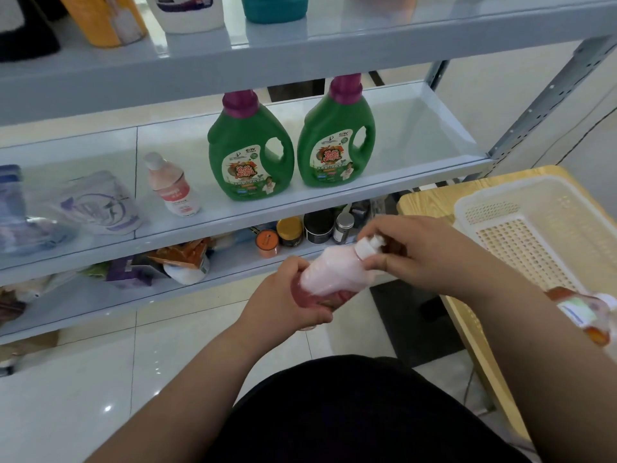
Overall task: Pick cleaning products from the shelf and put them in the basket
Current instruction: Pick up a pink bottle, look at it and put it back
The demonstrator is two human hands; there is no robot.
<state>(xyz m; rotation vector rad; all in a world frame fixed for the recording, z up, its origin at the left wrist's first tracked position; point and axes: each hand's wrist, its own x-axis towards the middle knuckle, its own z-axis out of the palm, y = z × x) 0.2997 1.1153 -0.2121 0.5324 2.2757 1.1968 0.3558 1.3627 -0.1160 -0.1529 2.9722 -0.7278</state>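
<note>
A pink pump bottle with a white pump top lies tilted between my hands, in front of the shelf. My left hand grips its red-labelled bottom end. My right hand pinches the white pump head at the neck. A white perforated basket stands on the wooden table to the right. Two green detergent jugs, one beside the other, stand on the middle shelf, with a similar pink bottle to their left.
An orange bottle lies at the right edge near my right forearm. Soft refill pouches lie on the middle shelf's left. Jars and packets fill the lower shelf. More containers stand on the top shelf. The floor is glossy tile.
</note>
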